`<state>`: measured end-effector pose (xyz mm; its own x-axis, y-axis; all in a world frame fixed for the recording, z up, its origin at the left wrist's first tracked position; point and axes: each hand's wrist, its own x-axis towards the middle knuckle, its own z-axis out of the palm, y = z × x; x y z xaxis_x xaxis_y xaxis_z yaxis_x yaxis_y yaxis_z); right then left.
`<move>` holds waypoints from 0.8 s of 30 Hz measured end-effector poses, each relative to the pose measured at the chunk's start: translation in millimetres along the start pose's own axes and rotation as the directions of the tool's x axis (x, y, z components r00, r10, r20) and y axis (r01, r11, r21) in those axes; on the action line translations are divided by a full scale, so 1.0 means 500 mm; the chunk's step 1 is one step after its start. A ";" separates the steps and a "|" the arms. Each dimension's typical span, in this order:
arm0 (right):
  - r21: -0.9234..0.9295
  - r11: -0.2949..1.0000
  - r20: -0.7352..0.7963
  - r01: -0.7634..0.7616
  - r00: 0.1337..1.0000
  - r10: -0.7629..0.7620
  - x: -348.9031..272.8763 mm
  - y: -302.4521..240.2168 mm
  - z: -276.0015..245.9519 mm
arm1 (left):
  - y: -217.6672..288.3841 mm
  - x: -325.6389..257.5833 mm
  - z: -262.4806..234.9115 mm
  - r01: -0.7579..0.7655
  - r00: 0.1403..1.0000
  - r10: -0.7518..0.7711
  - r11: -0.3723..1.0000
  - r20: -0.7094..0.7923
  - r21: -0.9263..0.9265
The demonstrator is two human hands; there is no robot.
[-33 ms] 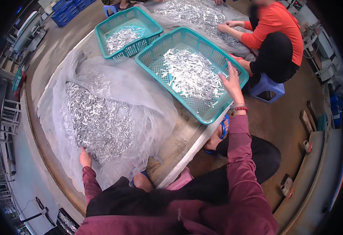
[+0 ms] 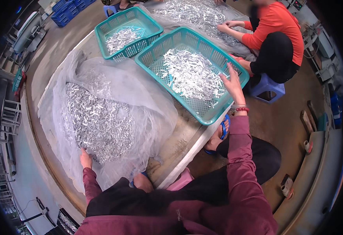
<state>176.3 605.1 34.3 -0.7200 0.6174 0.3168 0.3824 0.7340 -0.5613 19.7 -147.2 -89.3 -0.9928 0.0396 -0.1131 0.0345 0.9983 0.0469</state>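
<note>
— While your left hand (image 2: 86, 159) lies flat, fingers loose, on the clear plastic sheet (image 2: 140, 94) beside the heap of small metal pieces (image 2: 97, 121), where's your right hand (image 2: 233, 81)?

— Open-fingered over the teal basket (image 2: 203, 111); it looks partly filled, most pieces unsorted.

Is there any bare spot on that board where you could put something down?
Only a narrow strip of board between the plastic sheet of metal pieces and the near basket. The far end is crowded: a second basket and another heap.
</note>
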 end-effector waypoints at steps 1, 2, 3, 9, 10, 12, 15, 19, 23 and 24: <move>0.055 0.998 0.048 -0.016 0.999 0.014 -0.001 0.014 -0.004 | -0.007 -0.004 0.000 -0.034 0.999 0.034 0.999 -0.006 0.020; 0.132 0.990 0.058 0.046 0.997 -0.054 -0.005 0.024 -0.006 | -0.009 -0.012 0.002 -0.034 0.999 0.034 0.999 -0.018 0.011; 0.131 0.989 0.144 -0.063 0.989 0.043 -0.013 0.028 -0.002 | -0.009 -0.013 -0.001 0.008 0.998 -0.012 0.998 0.069 0.056; 0.036 0.999 -0.042 -0.038 0.998 0.040 -0.097 0.010 0.072 | 0.120 -0.010 -0.134 0.028 0.829 -0.019 1.000 0.559 -0.007; -0.008 1.000 -0.141 0.009 0.990 -0.010 -0.106 0.005 0.078 | 0.166 -0.010 -0.181 -0.057 0.809 0.103 0.994 0.578 -0.097; 0.105 0.988 -0.266 -0.111 0.954 0.135 -0.112 -0.004 0.078 | 0.273 -0.013 -0.290 -0.117 0.726 0.334 0.921 0.601 -0.370; 0.200 0.965 -0.334 -0.167 0.915 0.228 -0.106 -0.018 0.067 | 0.475 0.000 -0.450 -0.247 0.527 0.677 0.700 0.513 -0.670; 0.104 0.967 -0.172 -0.231 0.954 0.246 -0.108 -0.030 0.062 | 0.754 0.007 -0.575 -0.554 0.463 0.873 0.421 0.155 -0.718; -0.024 0.981 -0.139 -0.191 0.973 0.186 -0.106 -0.027 0.069 | 0.972 -0.007 -0.589 -0.854 0.363 0.896 0.210 -0.256 -0.476; -0.038 0.975 -0.116 -0.218 0.970 0.213 -0.105 -0.026 0.069 | 1.000 -0.014 -0.581 -0.922 0.336 0.864 0.221 -0.374 -0.317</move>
<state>189.2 553.4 -1.5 -0.5503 0.7879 0.2762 0.5519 0.5915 -0.5878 10.7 339.1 223.4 -0.3469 0.8601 0.3739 0.8868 0.1710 0.4294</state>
